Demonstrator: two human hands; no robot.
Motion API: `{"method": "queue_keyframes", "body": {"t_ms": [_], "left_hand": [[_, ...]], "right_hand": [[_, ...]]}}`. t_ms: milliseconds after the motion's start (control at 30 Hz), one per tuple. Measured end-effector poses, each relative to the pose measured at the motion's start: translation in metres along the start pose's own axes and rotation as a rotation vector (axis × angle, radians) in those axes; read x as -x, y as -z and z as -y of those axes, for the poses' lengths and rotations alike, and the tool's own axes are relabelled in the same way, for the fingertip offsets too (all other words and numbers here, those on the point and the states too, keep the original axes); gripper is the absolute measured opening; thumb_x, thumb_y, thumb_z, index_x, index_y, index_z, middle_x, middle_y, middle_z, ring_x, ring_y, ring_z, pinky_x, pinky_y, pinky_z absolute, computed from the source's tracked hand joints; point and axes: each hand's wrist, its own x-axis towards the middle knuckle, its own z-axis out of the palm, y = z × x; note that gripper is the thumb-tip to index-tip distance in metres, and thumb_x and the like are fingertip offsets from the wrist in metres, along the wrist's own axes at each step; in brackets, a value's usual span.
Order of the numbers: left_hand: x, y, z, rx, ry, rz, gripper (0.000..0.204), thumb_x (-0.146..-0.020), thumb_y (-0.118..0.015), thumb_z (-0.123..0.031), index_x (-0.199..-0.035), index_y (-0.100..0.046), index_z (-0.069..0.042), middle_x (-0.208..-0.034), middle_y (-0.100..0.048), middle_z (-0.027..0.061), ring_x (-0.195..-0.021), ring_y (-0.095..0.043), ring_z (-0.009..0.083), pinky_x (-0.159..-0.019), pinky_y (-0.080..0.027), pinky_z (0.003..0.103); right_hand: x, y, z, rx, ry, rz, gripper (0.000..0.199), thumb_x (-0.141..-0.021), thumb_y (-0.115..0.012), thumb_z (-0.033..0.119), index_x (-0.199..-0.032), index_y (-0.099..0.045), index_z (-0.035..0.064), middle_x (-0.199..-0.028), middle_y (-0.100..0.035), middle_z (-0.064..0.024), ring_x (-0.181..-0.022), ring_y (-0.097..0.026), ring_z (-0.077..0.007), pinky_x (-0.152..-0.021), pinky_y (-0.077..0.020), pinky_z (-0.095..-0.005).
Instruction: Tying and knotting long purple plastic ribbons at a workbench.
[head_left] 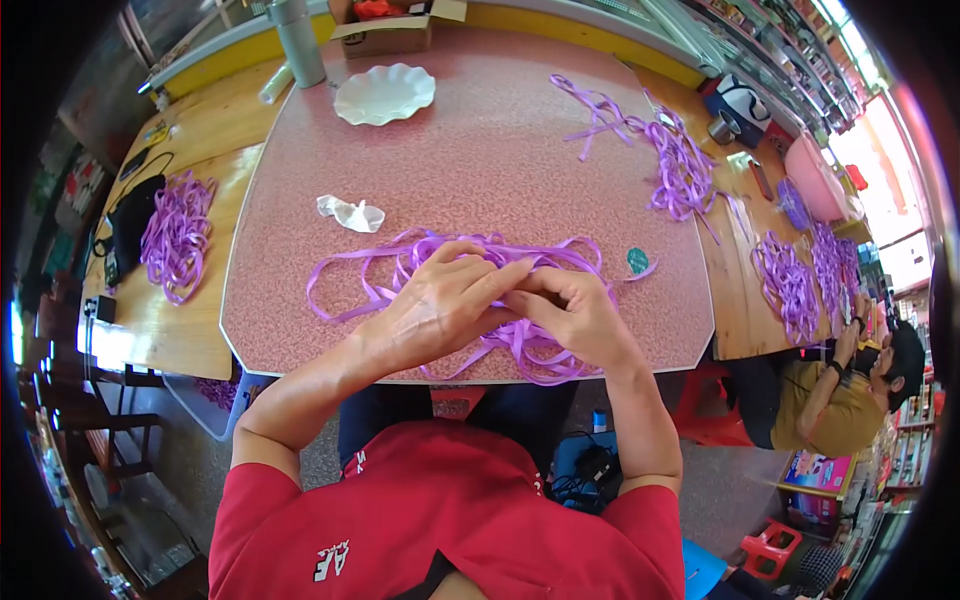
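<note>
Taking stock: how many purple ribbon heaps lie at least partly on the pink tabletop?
2: one heap under the left hand and right hand, another heap across the right edge of the tabletop. More may be hidden.

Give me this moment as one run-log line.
left hand: over purple ribbon | right hand: fingertips by left hand | grip: unclear | ribbon: loosely looped on pink tabletop | beyond: crumpled white tissue, scalloped white plate

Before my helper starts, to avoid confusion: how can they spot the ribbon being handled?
Find the pink tabletop. By its near edge lies a purple ribbon heap. Unlike other purple bundles, it lies beneath the left hand and right hand.
</note>
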Motion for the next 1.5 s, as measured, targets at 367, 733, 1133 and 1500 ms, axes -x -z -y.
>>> {"method": "queue_keyframes", "body": {"t_ms": [367,733,1133,1500], "left_hand": [[0.003,0.036,0.010,0.234,0.288,0.222,0.014,-0.090,-0.069,-0.011,-0.102,-0.071,-0.005,-0.077,-0.067,0.0088,-0.074,-0.065,0.0205,-0.067,-0.052,0.036],[0.080,0.136,0.103,0.649,0.737,-0.059,0.028,-0.104,-0.048,-0.026,-0.088,-0.060,-0.006,-0.083,-0.062,0.0045,-0.088,-0.060,0.0150,-0.088,-0.046,0.032],[0.145,0.179,0.199,0.807,0.850,-0.424,0.031,-0.100,-0.057,-0.032,-0.079,-0.055,-0.009,-0.074,-0.055,0.0023,-0.074,-0.057,0.0150,-0.072,-0.045,0.029],[0.068,0.080,0.102,0.371,0.746,-0.084,0.030,-0.103,-0.053,-0.026,-0.118,-0.064,-0.002,-0.108,-0.067,0.0069,-0.108,-0.059,0.0147,-0.097,-0.045,0.033]], "right_hand": [[-0.001,0.026,-0.017,-0.089,-0.019,0.065,0.016,-0.094,-0.069,0.014,-0.101,-0.073,0.0001,-0.076,-0.060,0.0060,-0.070,-0.051,-0.0009,-0.060,-0.0415,-0.0198],[0.030,0.143,-0.068,0.135,-0.073,-0.181,0.011,-0.091,-0.067,0.013,-0.090,-0.068,0.0026,-0.083,-0.060,0.0039,-0.078,-0.053,-0.0043,-0.073,-0.0433,-0.0231],[0.061,0.194,-0.115,0.231,-0.125,-0.380,0.013,-0.093,-0.066,0.015,-0.091,-0.069,0.0017,-0.083,-0.065,-0.0002,-0.076,-0.057,-0.0083,-0.074,-0.0463,-0.0251],[0.060,0.118,-0.043,0.021,-0.044,-0.366,0.015,-0.094,-0.066,0.011,-0.095,-0.070,-0.0024,-0.081,-0.068,-0.0059,-0.066,-0.062,-0.0100,-0.062,-0.0501,-0.0238]]}}
